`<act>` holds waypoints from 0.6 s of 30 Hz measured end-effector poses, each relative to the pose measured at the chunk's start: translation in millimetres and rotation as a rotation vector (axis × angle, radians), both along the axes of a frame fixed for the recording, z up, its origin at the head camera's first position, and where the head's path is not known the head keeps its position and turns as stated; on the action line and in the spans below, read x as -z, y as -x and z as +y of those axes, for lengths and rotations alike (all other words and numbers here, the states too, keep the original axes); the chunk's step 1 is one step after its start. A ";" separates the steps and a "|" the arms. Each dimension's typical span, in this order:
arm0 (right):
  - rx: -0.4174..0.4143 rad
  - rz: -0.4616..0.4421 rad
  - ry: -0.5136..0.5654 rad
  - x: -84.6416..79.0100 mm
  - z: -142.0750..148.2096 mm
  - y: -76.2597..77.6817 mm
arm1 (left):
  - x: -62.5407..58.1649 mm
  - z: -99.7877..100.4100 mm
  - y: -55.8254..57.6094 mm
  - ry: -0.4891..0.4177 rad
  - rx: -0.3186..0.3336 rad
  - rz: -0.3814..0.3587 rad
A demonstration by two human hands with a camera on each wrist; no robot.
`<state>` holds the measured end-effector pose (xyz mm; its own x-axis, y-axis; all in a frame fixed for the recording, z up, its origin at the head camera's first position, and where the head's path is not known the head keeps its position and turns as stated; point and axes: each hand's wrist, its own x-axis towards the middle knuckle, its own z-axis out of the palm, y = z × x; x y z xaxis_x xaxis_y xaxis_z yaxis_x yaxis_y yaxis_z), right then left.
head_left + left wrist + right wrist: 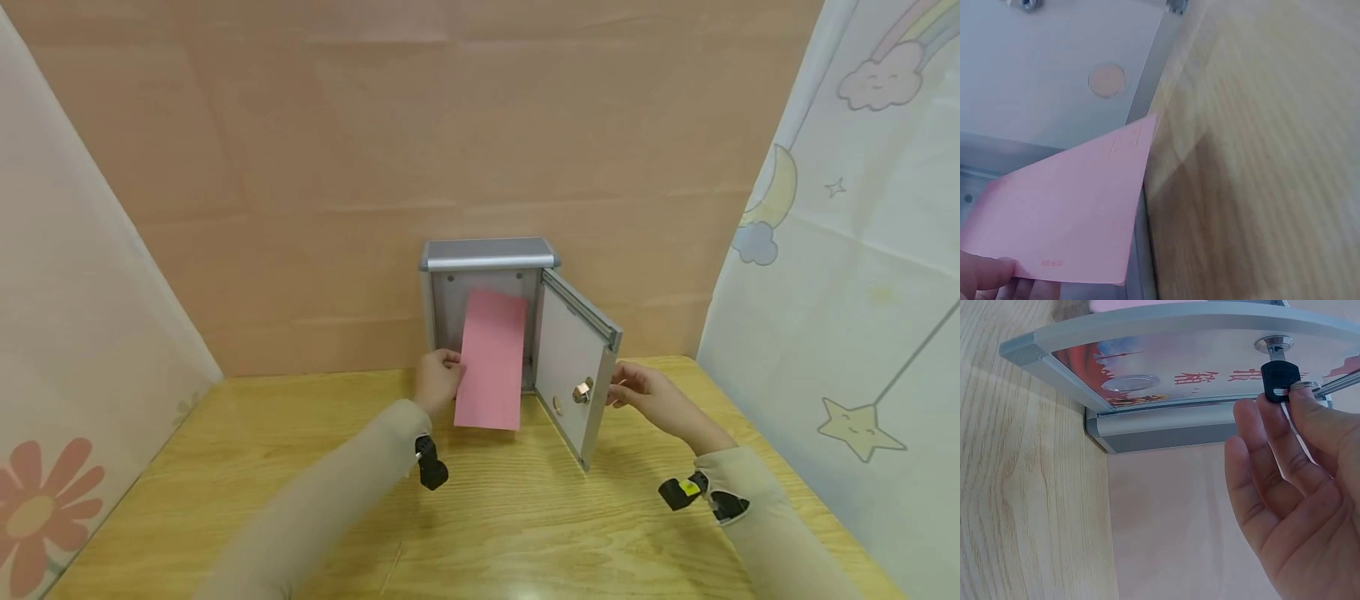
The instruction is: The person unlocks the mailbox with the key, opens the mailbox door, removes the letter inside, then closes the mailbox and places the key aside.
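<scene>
A grey metal letter box point(491, 253) stands against the back wall, its hinged door point(572, 358) swung out to the right. My left hand point(438, 379) pinches the left edge of a pink envelope point(491, 358), thumb in front and fingers behind. The envelope's upper part is inside the box; its lower end sticks out in front. My right hand point(652, 400) is at the outer face of the door. In the right wrist view, its thumb and index finger pinch a black-headed key point(1280, 380) that sits in the door's lock point(1274, 344).
Inside the door the lock's metal cam point(582, 392) projects beside a round hole. A wooden table point(465, 517) carries the box. Patterned white sheets point(847, 275) hang at both sides, and an orange-brown sheet point(375, 125) covers the back.
</scene>
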<state>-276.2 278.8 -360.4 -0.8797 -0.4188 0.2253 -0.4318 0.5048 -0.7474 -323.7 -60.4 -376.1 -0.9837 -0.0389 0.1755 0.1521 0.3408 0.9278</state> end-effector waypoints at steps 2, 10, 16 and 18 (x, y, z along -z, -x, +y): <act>0.001 -0.010 0.000 -0.1 0.3 0.2 | 1.6 -10.1 -8.5 -0.041 0.053 -0.071; -0.004 -0.011 -0.007 0.1 0.7 2.5 | 5.8 -67.8 -35.1 0.055 0.242 -0.425; -0.016 -0.012 -0.001 0.7 -1.4 3.0 | 11.3 -123.5 -44.2 0.175 0.317 -0.525; -0.020 -0.014 -0.002 1.0 -1.8 3.1 | 14.1 -141.2 -46.2 0.185 0.324 -0.554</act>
<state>-279.4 276.9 -361.3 -0.8743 -0.4365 0.2124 -0.4313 0.4978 -0.7524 -277.6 -201.6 -390.2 -0.8872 0.2557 -0.3840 -0.2091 0.5191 0.8288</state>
